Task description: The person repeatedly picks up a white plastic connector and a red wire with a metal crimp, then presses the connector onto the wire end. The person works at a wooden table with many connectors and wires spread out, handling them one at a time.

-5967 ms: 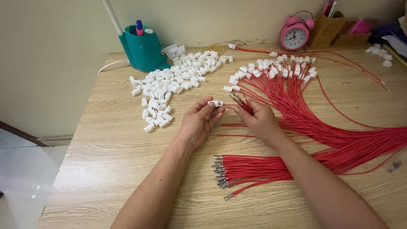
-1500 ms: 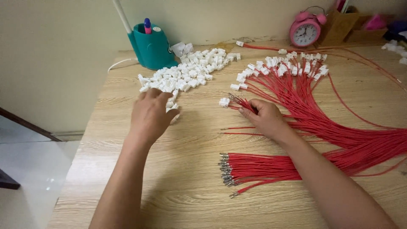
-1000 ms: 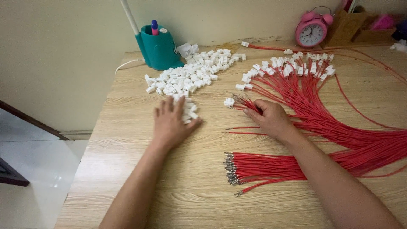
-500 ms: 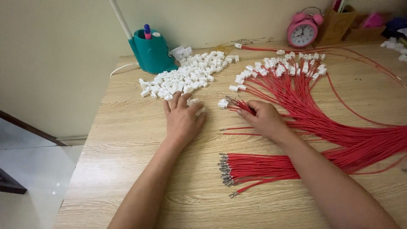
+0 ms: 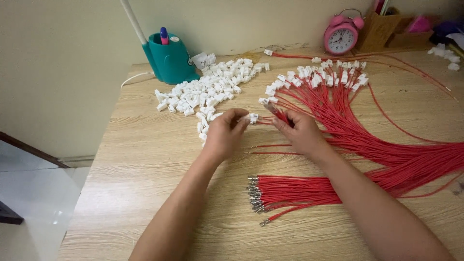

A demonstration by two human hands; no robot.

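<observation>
We see both hands meeting over the middle of the light wooden table [image 5: 145, 159]. The left hand [image 5: 223, 133] has its grip closed on a small white plastic connector housing [image 5: 253, 118], pinched at the fingertips, while the right hand [image 5: 300, 131] grasps a thin red wire [image 5: 270, 110] whose end points at that housing; the two parts are touching or very nearly so, and we cannot tell whether the wire end is inside. Just beyond the left hand, toward the table's far left corner, lies a loose heap of white plastic housings [image 5: 208, 89], with a few strays trailing down to the knuckles. Behind the heap, at the far edge, stands a teal plastic pen holder [image 5: 169, 60]. Beyond the right hand, a fan of red wires already capped with white housings [image 5: 333, 92] spreads toward the far edge, its strands sweeping off to the right edge. Nearer the front edge, between the two forearms, lies a bundle of red wires with bare metal terminals [image 5: 290, 191], the terminals pointing left. A pink round alarm clock [image 5: 340, 36] stands at the far edge, right of centre, just beside a brown cardboard box [image 5: 382, 29].
</observation>
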